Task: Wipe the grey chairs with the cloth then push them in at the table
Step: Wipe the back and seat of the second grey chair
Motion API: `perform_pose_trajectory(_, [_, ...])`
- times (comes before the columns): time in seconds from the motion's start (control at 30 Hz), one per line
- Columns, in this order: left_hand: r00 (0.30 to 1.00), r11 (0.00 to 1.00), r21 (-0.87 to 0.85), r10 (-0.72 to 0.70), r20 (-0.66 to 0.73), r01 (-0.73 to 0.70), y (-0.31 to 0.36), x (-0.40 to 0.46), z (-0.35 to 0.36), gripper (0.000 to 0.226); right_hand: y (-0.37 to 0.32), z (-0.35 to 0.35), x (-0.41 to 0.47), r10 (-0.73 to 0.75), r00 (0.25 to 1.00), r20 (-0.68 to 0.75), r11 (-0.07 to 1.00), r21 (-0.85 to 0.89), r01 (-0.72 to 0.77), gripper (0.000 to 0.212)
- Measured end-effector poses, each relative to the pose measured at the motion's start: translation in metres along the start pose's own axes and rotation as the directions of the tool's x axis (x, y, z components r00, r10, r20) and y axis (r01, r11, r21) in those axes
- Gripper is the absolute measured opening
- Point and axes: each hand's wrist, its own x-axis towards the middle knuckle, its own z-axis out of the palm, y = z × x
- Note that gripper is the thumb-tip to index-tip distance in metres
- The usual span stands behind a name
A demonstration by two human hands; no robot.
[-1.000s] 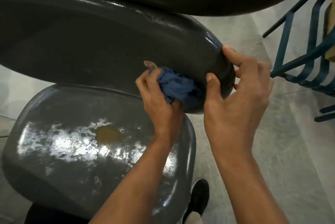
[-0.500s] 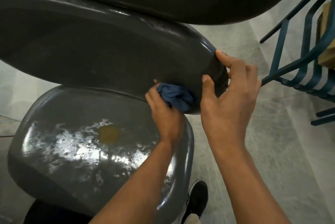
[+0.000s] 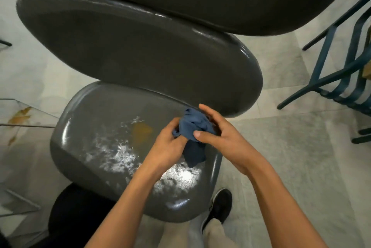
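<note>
Both my hands are coming off the chair backrest (image 3: 140, 51) and I'm now bunching the blue cloth (image 3: 192, 127) between them, above the seat. My left hand (image 3: 168, 147) is gripping the cloth's near side, fingers curled into it; my right hand (image 3: 218, 133) is pinching it, thumb on top, fingers behind. One cloth, one grey chair in front of me, its seat (image 3: 96, 133) glistening wet with a yellowish patch (image 3: 141, 133). A blue metal chair (image 3: 341, 79) is standing to my right. I'm seeing no writing anywhere.
</note>
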Motion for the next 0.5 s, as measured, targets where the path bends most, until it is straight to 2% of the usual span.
perform_pose_trajectory(0.07, [1.0,0.998,-0.055,-0.03,0.007,0.03,0.002,-0.017,-0.003,0.015,-0.007,-0.003,-0.001,0.019,0.996,0.091,0.999,-0.051,-0.014,0.069])
perform_pose_trajectory(0.27, [0.998,0.993,-0.103,-0.059,0.015,0.06,0.004,-0.059,-0.021,0.021,-0.03,0.008,-0.01,0.046,0.987,0.154,0.987,-0.16,-0.021,0.022])
perform_pose_trajectory(0.4, [0.994,0.99,-0.129,-0.064,-0.086,0.052,-0.008,-0.073,-0.036,0.016,-0.023,0.035,-0.007,0.076,0.992,0.099,0.966,-0.254,-0.049,0.022])
perform_pose_trajectory(0.5, [0.983,0.973,-0.219,-0.105,-0.151,0.07,-0.024,-0.078,-0.042,0.019,-0.015,0.061,-0.007,0.121,0.989,0.09,0.981,-0.161,-0.105,0.025])
